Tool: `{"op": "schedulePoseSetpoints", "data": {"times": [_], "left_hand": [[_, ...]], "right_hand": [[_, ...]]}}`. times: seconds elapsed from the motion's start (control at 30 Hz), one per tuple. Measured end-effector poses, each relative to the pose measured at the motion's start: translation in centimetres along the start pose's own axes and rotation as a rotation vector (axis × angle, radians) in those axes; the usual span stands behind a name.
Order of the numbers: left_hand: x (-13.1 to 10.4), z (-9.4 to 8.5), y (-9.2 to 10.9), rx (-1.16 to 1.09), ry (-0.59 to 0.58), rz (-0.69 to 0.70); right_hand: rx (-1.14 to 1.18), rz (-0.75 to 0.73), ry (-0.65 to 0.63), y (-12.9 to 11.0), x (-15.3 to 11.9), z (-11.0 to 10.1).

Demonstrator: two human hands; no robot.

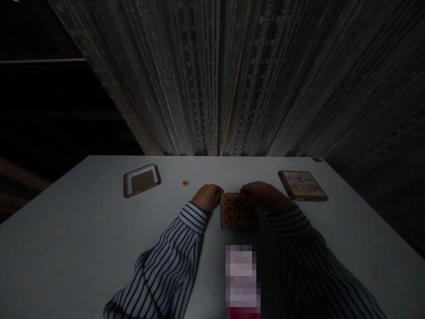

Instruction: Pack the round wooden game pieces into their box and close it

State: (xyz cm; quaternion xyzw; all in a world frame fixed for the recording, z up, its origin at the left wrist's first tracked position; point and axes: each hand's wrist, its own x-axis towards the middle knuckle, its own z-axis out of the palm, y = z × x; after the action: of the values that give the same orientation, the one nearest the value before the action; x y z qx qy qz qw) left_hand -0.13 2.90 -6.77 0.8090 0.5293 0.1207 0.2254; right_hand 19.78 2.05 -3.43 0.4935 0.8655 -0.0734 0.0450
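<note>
A small open box (pixel 239 228) stands in front of me, holding rows of round wooden Chinese chess pieces (pixel 235 213) with red characters. My left hand (pixel 207 197) is closed at the box's upper left corner, its fingertips against the edge. Over the box's upper right part lies my right hand (pixel 265 196), fingers bent together and pressed down by the top row. What those fingers hold, if anything, is hidden, and the hand covers some pieces. One loose Chinese chess piece (pixel 185 182) with a red mark lies on the table, left of my left hand.
At the back left of the white table (pixel 99 230) lies an open, shallow box lid or tray (pixel 142 179). A flat box with a printed cover (pixel 303 185) lies at the right. A small dark patch (pixel 317 160) marks the far right corner. Behind the table hangs a striped curtain (pixel 212 88).
</note>
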Motion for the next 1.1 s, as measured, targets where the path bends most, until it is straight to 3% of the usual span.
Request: {"op": "schedulePoseSetpoints", "data": {"times": [0.27, 0.4, 0.5, 0.6, 0.67, 0.73, 0.87, 1.1], "left_hand": [[-0.9, -0.4, 0.5, 0.032, 0.033, -0.045], [-2.9, 0.0, 0.3, -0.033, 0.131, -0.057], [-4.9, 0.8, -0.3, -0.183, 0.206, -0.067], [-6.8, 2.0, -0.8, -0.280, 0.245, -0.022], [-7.7, 3.0, -1.1, -0.288, 0.285, 0.023], [-8.3, 3.9, -1.3, -0.279, 0.346, 0.054], [-8.7, 5.0, -1.6, -0.185, 0.341, 0.143], [-8.7, 5.1, -1.4, -0.074, 0.334, 0.244]], "right_hand": [[0.074, 0.063, 0.164, 0.7, -1.2, -0.1], [0.214, 0.053, 0.318, 1.2, -3.4, 1.8], [0.398, 0.172, 0.401, 1.2, -5.2, 3.7], [0.580, 0.339, 0.351, 0.6, -6.5, 5.1], [0.668, 0.354, 0.300, 0.1, -7.0, 5.6], [0.705, 0.349, 0.287, -0.3, -7.3, 6.1], [0.743, 0.320, 0.311, -0.8, -7.4, 6.6], [0.772, 0.225, 0.290, -1.1, -7.4, 6.6]]}}
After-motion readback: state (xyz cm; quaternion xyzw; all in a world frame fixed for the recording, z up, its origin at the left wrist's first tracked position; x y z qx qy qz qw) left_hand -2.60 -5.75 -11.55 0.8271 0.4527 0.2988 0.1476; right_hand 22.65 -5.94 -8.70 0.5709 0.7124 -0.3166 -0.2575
